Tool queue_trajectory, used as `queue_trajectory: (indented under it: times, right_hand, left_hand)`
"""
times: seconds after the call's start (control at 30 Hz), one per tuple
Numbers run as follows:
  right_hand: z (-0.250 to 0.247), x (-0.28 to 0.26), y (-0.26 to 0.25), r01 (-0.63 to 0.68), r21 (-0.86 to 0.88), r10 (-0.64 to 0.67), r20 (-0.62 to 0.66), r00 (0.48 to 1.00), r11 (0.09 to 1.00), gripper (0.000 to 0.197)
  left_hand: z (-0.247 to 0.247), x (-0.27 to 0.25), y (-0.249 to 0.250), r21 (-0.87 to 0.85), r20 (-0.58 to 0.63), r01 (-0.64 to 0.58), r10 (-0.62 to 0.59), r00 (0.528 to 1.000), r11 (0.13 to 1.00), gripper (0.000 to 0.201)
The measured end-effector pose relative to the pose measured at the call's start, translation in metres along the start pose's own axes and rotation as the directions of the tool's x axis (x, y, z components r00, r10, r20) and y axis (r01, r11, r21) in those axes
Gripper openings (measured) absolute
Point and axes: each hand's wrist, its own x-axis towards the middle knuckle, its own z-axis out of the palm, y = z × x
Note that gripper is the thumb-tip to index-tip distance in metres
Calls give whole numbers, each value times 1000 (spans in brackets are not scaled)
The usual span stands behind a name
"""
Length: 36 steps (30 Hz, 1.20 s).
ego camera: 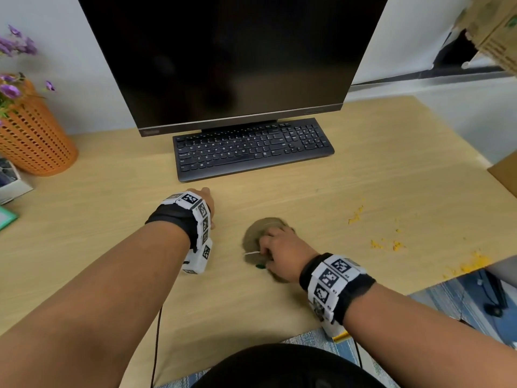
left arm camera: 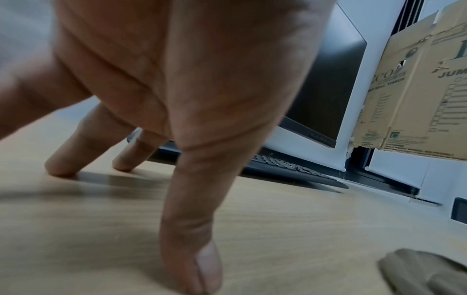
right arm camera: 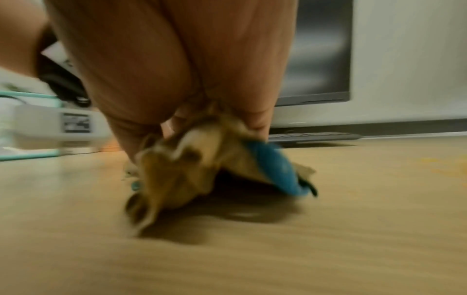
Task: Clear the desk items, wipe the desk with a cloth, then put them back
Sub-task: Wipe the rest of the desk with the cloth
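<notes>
A bunched tan cloth [ego camera: 261,233] with a blue part [right arm camera: 274,165] lies on the wooden desk [ego camera: 112,233] in front of me. My right hand [ego camera: 279,250] grips it, fingers curled into the folds, and holds it down on the desk; the right wrist view is blurred. My left hand [ego camera: 205,203] rests on the desk to the left of the cloth, straight fingertips [left arm camera: 60,167] and thumb [left arm camera: 199,265] touching the wood and holding nothing. Yellow crumbs [ego camera: 386,243] lie scattered on the desk to the right of the cloth.
A black keyboard [ego camera: 251,148] and a dark monitor [ego camera: 232,57] stand at the back. An orange mesh basket with purple flowers [ego camera: 33,141] is at the back left beside a white box [ego camera: 14,180]. Cardboard boxes [ego camera: 495,32] hang at the upper right.
</notes>
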Motion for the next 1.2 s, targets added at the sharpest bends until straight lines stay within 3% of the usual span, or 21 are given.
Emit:
queue_trajectory:
  times: [0.1,0.23,0.3,0.37,0.47,0.57,0.67,0.77,1.0,1.2]
  right_hand:
    - [-4,-6,30,-102,61,107,-83,991,993,32]
    - [-16,-13,79,-283,97,294,-115,949,954,57]
    - [-27,-17,90,-308,93,318,-117,941,947,63]
    - [-35,-20,81,-214,119,230,-135,964,969,54]
    - [-37,-25,37,89,118,-76,-111,991,989,44]
    - [-16,-24,-11,361,55,-362,5,932,931,44]
    - [13,-18,-35,465,-46,-452,173,875,884,49]
    - [30,-12,-24,503,-77,-482,196,854,861,49]
    - [27,-6,42,342,112,-341,-26,940,933,48]
    - [1,-26,108,42,120,-27,-124,992,992,47]
  left_hand:
    - [-3,1,4,37,13,5,-5,1000,999,76]
    - [-5,2,5,59,43,25,-27,999,998,82]
    - [-6,1,6,55,48,24,-26,998,998,83]
    - [-7,0,8,59,46,9,-12,999,998,84]
    - [-9,0,8,77,54,13,-17,998,997,83]
    - [-11,0,8,85,55,3,-8,998,996,84]
    - [-13,-2,9,90,59,1,-6,998,996,85]
    - [-16,-4,11,95,77,4,-12,997,995,86]
    - [-20,-11,13,136,86,15,-27,996,991,85]
    - [-25,-13,16,120,102,26,-38,994,992,82]
